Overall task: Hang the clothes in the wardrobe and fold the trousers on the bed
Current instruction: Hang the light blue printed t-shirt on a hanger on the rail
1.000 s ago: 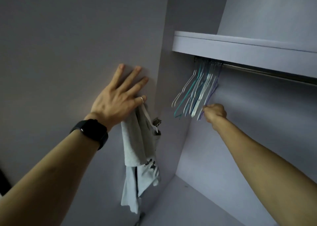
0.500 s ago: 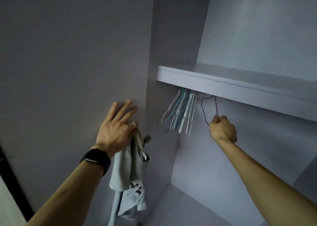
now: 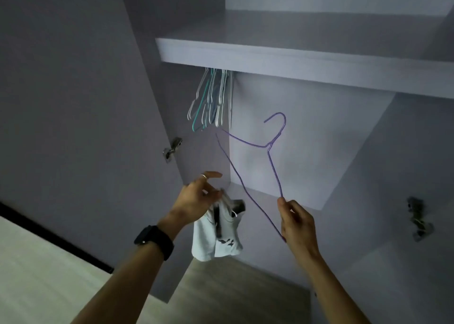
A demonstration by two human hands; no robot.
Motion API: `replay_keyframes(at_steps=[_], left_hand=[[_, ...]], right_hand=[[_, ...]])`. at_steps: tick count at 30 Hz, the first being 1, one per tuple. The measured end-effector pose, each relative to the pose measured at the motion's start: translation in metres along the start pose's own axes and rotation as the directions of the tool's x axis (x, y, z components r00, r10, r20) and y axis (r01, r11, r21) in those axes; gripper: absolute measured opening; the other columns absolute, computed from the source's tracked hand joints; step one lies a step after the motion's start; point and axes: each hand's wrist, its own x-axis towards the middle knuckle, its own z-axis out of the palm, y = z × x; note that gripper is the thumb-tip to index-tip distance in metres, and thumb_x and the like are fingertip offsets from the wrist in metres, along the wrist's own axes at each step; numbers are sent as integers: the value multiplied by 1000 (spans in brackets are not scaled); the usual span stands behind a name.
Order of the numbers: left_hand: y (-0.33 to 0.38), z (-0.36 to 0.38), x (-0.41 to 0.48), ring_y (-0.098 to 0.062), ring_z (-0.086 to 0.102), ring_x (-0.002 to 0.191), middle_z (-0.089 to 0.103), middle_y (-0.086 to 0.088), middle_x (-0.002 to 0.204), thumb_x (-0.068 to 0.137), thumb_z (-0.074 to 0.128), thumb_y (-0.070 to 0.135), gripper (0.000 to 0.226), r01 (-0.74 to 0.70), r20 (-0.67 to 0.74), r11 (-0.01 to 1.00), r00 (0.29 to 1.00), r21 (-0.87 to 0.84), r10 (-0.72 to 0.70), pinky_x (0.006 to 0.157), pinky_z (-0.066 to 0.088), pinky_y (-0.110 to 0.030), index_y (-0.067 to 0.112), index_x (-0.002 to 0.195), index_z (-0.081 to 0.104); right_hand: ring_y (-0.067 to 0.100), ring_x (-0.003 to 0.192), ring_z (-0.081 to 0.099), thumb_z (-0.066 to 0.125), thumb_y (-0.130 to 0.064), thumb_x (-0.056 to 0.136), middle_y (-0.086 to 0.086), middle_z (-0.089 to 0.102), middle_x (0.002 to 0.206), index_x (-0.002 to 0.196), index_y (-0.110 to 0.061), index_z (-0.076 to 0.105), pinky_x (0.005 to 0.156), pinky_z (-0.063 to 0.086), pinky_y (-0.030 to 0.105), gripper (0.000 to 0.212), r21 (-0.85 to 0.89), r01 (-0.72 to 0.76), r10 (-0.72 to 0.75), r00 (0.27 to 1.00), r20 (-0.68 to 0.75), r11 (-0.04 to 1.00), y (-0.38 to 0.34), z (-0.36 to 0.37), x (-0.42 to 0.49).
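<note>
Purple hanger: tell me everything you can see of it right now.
The purple hanger is thin wire, perhaps coated: a triangle with a short neck and an open hook on top. It looks whole, carries no clothes and is hooked on nothing. It is held in the air inside the wardrobe, tilted with the hook uppermost, below and right of the bunch of other hangers. Only the right hand touches it, pinching one lower corner; the long bar runs down past the palm.

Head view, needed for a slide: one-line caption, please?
Right hand holds a purple wire hanger; left hand grips a white garment at the open wardrobe.
</note>
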Motion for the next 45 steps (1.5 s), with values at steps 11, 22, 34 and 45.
replay_keyframes(at_steps=[11,22,34,45], left_hand=[[6,27,-18,-18,66,98,72,3,104,93,63,2,24,-319,51,897,946,306,320,86,49,-19,19,104,77],[27,20,-31,-23,61,107,67,5,113,101,57,16,29,-470,203,752,881,461,426,80,55,-41,31,124,68],[21,-19,-16,-8,70,90,75,15,98,90,75,22,10,-192,-61,933,973,305,221,87,56,-38,28,98,78],[58,-59,-23,7,68,84,76,15,90,86,79,15,10,-204,-36,972,977,120,210,78,45,-5,17,96,80]], right_hand=[[6,50,52,65,-53,87,-7,59,56,70,-25,65,53,41,17,33,-7,-39,39,915,401,999,15,-29,-29],[10,49,50,67,-43,94,-2,60,67,92,-15,76,46,43,24,30,392,-500,361,853,376,772,-60,-25,46],[7,34,30,82,-29,80,-7,42,44,37,-23,51,34,25,17,53,748,-185,339,939,-56,637,-73,-40,70],[9,37,19,58,-20,90,-7,27,44,64,-21,67,39,14,21,27,808,-358,156,933,323,467,-134,20,119]])
